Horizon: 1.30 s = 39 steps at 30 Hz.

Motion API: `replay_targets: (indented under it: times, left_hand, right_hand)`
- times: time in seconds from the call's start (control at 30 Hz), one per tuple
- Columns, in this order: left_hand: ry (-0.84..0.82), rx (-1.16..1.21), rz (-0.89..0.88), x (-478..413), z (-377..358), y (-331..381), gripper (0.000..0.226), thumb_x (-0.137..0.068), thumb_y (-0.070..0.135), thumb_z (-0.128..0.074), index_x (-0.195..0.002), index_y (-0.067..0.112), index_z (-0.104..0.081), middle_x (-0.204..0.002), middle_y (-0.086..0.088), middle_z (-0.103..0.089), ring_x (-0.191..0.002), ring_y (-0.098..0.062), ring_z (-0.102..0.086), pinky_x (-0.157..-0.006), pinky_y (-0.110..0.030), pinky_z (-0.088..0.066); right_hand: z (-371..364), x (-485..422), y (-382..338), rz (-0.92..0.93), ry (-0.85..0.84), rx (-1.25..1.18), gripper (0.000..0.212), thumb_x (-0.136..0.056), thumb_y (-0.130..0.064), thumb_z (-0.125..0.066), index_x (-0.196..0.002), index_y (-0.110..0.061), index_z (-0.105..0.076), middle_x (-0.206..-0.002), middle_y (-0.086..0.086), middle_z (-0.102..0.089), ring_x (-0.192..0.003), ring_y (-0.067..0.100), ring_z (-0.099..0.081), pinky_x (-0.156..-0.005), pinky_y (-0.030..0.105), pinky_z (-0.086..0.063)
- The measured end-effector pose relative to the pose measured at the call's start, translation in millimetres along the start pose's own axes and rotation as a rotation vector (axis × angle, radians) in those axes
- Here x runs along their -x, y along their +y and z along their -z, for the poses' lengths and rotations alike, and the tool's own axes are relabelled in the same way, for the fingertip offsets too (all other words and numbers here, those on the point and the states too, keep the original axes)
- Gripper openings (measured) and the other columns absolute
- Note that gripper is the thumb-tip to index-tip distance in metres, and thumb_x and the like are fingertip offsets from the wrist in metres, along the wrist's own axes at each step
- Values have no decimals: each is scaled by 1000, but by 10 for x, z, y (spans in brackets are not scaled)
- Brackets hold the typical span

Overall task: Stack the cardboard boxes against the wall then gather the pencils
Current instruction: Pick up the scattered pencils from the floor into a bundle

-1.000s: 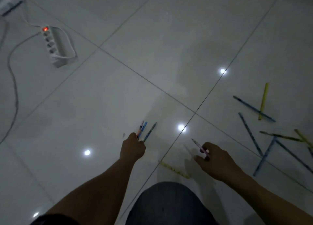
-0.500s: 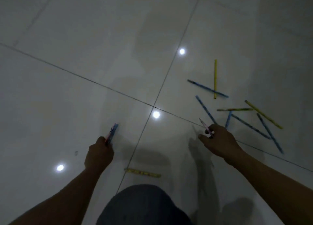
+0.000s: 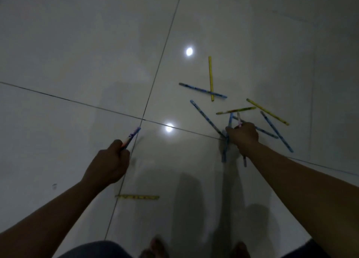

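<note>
My left hand grips a small bundle of pencils that sticks out up and to the right of the fist. My right hand holds a pink pencil and reaches down onto a blue pencil on the floor. Around it lie several loose pencils: a yellow one crossing a blue one, another blue one, two yellow ones and a blue one to the right. One yellow pencil lies near my feet. No cardboard boxes are in view.
The floor is pale glossy tile with dark grout lines and bright lamp reflections. My bare toes show at the bottom edge. The room is dim.
The view has swung right and the power strip has left the frame. My right hand has moved forward into the pile of pencils and onto a blue one. My left hand keeps its bundle.
</note>
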<state>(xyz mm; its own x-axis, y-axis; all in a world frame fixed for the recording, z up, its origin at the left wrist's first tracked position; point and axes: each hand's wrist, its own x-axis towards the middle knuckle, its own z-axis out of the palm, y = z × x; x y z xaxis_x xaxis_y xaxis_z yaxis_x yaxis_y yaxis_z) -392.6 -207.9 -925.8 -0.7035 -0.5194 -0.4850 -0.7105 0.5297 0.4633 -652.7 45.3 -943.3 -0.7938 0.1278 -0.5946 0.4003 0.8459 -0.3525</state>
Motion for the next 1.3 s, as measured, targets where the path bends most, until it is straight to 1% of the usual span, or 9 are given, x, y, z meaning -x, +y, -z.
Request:
replay_targets:
  times: [0.13, 0.27, 0.43, 0.63, 0.73, 0.93, 1.07, 1.2, 1.3]
  left_hand:
    - [-2, -16, -133, 140, 1, 10, 17, -96, 23, -47, -85, 11, -46, -51, -10, -51, -43, -29, -48, -44, -30, -28]
    - [-13, -66, -129, 325, -90, -120, 15, -95, 27, -50, -83, 20, -44, -51, -2, -49, -53, -33, -56, -45, -31, -29]
    - [-56, -175, -58, 452, -254, -190, 13, -92, 33, -55, -92, 20, -55, -77, -7, -68, -66, -29, -63, -52, -29, -41]
    - [-178, -363, -82, 393, -370, -196, 42, -92, 43, -53, -128, 22, -51, -112, -6, -64, -93, -20, -63, -66, -24, -45]
    - [-236, -461, -138, 308, -459, -111, 44, -92, 47, -54, -129, 25, -47, -115, -4, -60, -97, -17, -60, -69, -24, -45]
    - [-444, -590, -240, 181, -655, -37, 57, -84, 53, -64, -133, 29, -45, -125, -1, -54, -109, -17, -55, -87, -29, -46]
    - [-506, -686, -322, 165, -768, 71, 48, -90, 42, -61, -133, 27, -46, -129, -2, -51, -115, -19, -53, -93, -31, -45]
    - [-379, -666, -536, 229, -790, 111, 26, -85, 44, -67, -105, 27, -65, -102, -2, -65, -88, -15, -66, -72, -26, -51]
    - [-451, -679, -562, 275, -841, -37, 33, -48, 41, -91, -64, 31, -64, -59, 4, -59, -45, -8, -58, -39, -20, -40]
  right_hand:
    - [-112, -145, -49, 16, 1, -6, 52, -88, -23, -72, -131, 0, -55, -122, 18, -64, -97, 31, -64, -71, 26, -46]
    - [-153, -187, -65, -9, -3, 9, 44, -88, -6, -66, -131, 1, -56, -118, 21, -65, -100, 34, -64, -77, 30, -51]
    - [-6, -111, -67, 125, -8, 100, 5, -93, -11, -56, -94, -6, -55, -72, 7, -52, -63, 22, -51, -48, 24, -32]
    - [143, 75, -186, 267, -9, 93, 16, -96, -25, -50, -89, -12, -56, -75, 7, -52, -71, 26, -51, -52, 27, -30]
    - [181, 125, -211, 281, -46, 99, 23, -97, -26, -46, -75, -21, -45, -70, 4, -45, -70, 25, -48, -51, 29, -25]
    - [150, 397, -53, 278, -148, 180, 21, -103, -28, -41, -107, -11, -53, -101, 9, -57, -81, 24, -51, -68, 29, -35]
    - [167, 490, 125, 255, -216, 179, 23, -103, -29, -40, -94, -11, -51, -87, 10, -55, -72, 21, -51, -57, 29, -32]
    - [208, 523, 237, 240, -239, 146, 23, -103, -29, -41, -86, -16, -47, -81, 9, -53, -66, 19, -48, -56, 29, -33]
    - [257, 544, 270, 223, -231, 135, 23, -102, -30, -43, -97, -10, -53, -93, 16, -62, -72, 23, -54, -62, 30, -37]
